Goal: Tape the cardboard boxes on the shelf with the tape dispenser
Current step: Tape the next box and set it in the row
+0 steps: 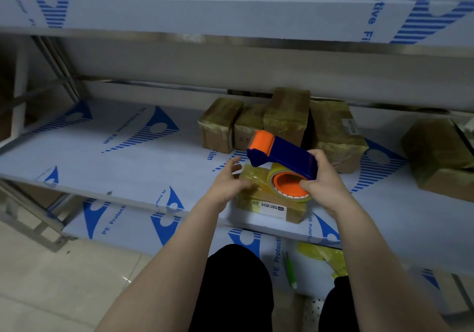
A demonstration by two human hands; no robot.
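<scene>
My right hand (324, 177) grips a blue and orange tape dispenser (282, 156) with a yellowish tape roll, held just above a small cardboard box (266, 204) near the front edge of the middle shelf (128, 167). The box carries a white label on its front side and shiny tape on top. My left hand (228, 181) hovers at the box's left end, fingers spread, holding nothing. Whether it touches the box is unclear.
Several taped cardboard boxes (287, 116) stand grouped at the back of the shelf, and another larger box (441, 157) sits at the far right. On the lower shelf lie a green pen (289, 270) and crumpled yellow tape (325, 257). An upper shelf (230, 13) overhangs.
</scene>
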